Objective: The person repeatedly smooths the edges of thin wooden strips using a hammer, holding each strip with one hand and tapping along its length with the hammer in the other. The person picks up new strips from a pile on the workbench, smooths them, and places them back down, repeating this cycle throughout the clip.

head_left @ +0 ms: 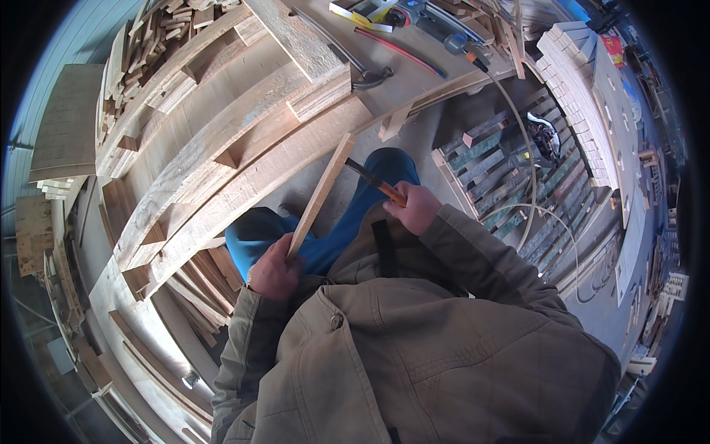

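Note:
My left hand (274, 272) is closed round the lower end of a pale wooden strip (321, 196), which slants up and away over my knees. In my right hand (416, 210) is the orange-brown handle of a hand tool (376, 182) with a dark metal front part. That front part points left toward the strip's upper end and looks close to it; whether they touch I cannot tell. The strip hides the tool's tip, so its exact kind does not show. Just beyond the strip stands a wooden frame (296, 137) of boards with spacer blocks.
A claw hammer (372, 77), a red-and-black rod (399, 52) and a blue-grey power tool (447, 35) lie on the bench at the back. A hose (531, 159) loops down past a slatted pallet (510, 174) on the right. Wood offcuts (151, 52) are heaped at back left.

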